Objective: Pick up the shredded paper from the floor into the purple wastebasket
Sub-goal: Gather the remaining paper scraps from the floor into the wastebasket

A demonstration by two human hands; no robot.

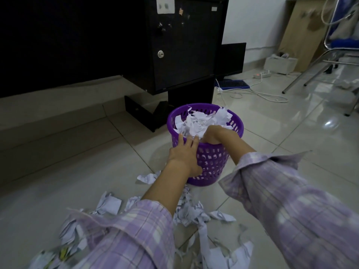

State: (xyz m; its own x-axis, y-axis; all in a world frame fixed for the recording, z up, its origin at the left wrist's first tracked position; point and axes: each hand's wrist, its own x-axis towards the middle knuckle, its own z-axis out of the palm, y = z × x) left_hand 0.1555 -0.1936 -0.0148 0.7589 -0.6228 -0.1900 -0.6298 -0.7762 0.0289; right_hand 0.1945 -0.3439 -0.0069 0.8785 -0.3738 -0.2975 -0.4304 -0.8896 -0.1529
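Feather-light, crushable paper [191, 208] below left grip [183, 152] steadying bin [211, 164]; right grip [212, 133] inside, closure unclear; best scooped in bunches.

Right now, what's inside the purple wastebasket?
The purple wastebasket holds shredded paper heaped to the rim. The right hand reaches into it, fingers buried. The left hand holds the outer wall. Anything below the heap is covered.

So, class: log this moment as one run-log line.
left hand: steadies purple wastebasket wall | right hand: inside it, pressing shredded paper | floor paper: remains | status: unfinished
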